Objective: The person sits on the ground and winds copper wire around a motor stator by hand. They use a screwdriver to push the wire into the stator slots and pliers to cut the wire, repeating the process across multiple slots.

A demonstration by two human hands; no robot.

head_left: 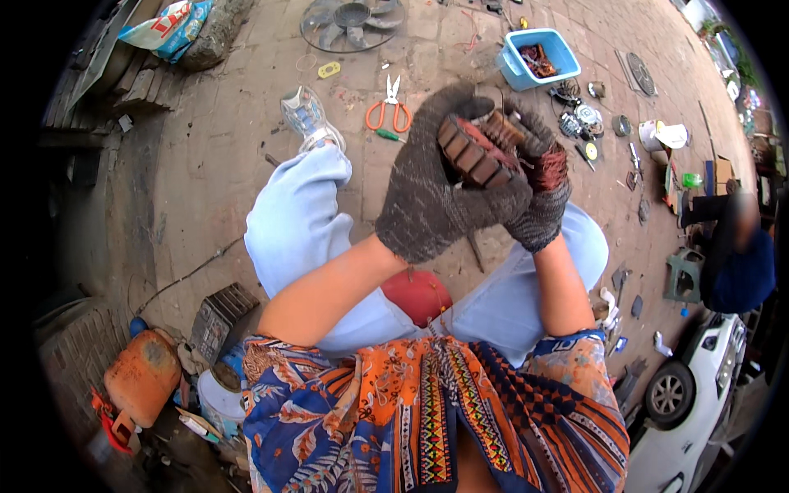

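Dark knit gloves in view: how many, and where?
2: one glove on the left hand, the other glove on the right hand, both at the slotted metal core. More could be hidden in the clutter.

Matt metal part [480,164], knitted gloves [419,193]

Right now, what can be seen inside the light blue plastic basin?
Inside the basin, some tangled reddish-brown pieces are visible; exactly what they are is too small to tell. They cover part of the bottom, so anything beneath them cannot be seen.
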